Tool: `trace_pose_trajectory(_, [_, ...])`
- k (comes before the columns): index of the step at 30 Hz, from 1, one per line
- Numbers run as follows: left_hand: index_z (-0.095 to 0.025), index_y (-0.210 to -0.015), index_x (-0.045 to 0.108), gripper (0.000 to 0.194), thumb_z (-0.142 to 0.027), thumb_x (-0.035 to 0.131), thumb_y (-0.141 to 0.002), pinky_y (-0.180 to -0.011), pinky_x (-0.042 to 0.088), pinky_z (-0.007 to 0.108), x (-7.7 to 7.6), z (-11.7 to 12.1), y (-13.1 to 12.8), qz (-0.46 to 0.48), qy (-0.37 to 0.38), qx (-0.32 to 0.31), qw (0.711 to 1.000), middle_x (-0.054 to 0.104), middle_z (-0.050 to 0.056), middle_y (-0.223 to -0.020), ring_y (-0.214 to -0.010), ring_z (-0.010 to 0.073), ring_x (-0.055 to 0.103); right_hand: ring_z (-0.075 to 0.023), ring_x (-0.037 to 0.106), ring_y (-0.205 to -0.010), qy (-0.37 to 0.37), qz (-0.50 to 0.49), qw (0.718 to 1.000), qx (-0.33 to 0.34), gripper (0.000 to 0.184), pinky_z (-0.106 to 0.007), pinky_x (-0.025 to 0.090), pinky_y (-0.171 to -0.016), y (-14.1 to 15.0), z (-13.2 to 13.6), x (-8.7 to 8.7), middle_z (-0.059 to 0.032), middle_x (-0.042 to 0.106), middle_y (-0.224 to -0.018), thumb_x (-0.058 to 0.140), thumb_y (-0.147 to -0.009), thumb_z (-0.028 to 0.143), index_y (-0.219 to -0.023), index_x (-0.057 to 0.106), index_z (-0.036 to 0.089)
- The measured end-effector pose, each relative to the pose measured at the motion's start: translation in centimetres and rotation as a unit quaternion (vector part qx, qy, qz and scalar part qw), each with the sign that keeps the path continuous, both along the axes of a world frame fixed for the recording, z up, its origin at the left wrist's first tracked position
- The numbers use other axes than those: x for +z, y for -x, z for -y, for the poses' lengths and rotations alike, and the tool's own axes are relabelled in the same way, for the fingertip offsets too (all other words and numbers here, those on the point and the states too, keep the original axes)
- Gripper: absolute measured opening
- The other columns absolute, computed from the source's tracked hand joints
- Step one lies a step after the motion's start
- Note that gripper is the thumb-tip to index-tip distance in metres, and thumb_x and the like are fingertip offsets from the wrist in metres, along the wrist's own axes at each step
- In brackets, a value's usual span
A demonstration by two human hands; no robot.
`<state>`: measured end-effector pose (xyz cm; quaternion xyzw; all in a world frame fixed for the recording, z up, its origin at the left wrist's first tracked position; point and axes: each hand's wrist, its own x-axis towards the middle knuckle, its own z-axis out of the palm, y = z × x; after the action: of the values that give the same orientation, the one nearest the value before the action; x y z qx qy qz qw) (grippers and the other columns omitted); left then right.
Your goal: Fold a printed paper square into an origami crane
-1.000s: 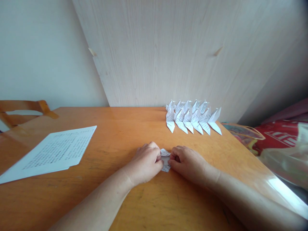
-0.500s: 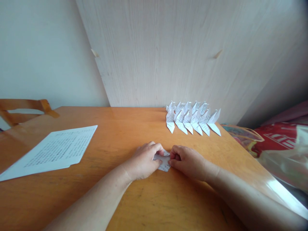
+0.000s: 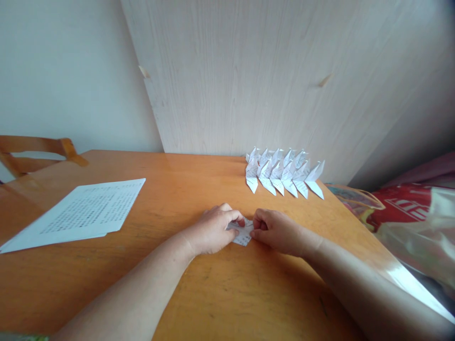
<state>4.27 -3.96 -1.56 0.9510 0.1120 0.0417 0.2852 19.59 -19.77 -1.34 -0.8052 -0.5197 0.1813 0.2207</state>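
Note:
A small folded piece of printed paper [image 3: 243, 236] lies low over the table between my two hands. My left hand [image 3: 216, 230] grips its left side, thumb in front and fingers behind. At the right edge, my right hand [image 3: 276, 232] pinches the paper between thumb and curled forefinger. Parts of the paper are hidden under my fingers. Beyond my hands, toward the back right, several folded paper pieces [image 3: 277, 173] stand in two rows, with pointed tips facing up and forward.
A stack of printed sheets [image 3: 95, 206] lies on the left of the wooden table [image 3: 170, 180]. A wooden chair [image 3: 39, 149] stands behind it at the far left. Past the table's right edge are a red bag [image 3: 401, 203] and a pale plastic bag [image 3: 423, 241]. A wood-grain panel [image 3: 231, 76] rises at the back.
The paper's upper flap, raised and curved before, now lies flatter with less of a gap. My left fingers have moved slightly inward over it. The whole view has shifted a little.

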Motion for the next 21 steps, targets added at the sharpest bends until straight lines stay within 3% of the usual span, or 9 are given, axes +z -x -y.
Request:
trace_pose_trajectory(13, [-0.032, -0.109, 0.068, 0.028, -0.024, 0.057, -0.084, -0.087, 0.047, 0.032, 0.2, 0.0, -0.2, -0.008, 0.001, -0.002, 1.0, 0.059, 0.002, -0.112, -0.102, 0.0217, 0.058, -0.0131, 0.052, -0.065, 0.057, -0.037, 0.998, 0.002, 0.005, -0.024, 0.035, -0.056, -0.7, 0.3, 1.4, 0.0009, 0.06, -0.072, 0.062, -0.077, 0.017, -0.079, 0.058, 0.019])
trace_pose_trajectory(21, [-0.033, -0.109, 0.068, 0.029, -0.023, 0.058, -0.084, -0.089, 0.046, 0.032, 0.1, -0.1, -0.1, -0.007, 0.025, -0.003, 1.0, 0.059, 0.001, -0.112, -0.103, 0.021, 0.057, -0.0137, 0.052, -0.065, 0.063, -0.025, 0.998, -0.007, 0.009, -0.025, 0.035, -0.054, -2.1, 1.2, 0.8, 0.0014, 0.061, -0.074, 0.065, -0.075, 0.021, -0.081, 0.058, 0.02])
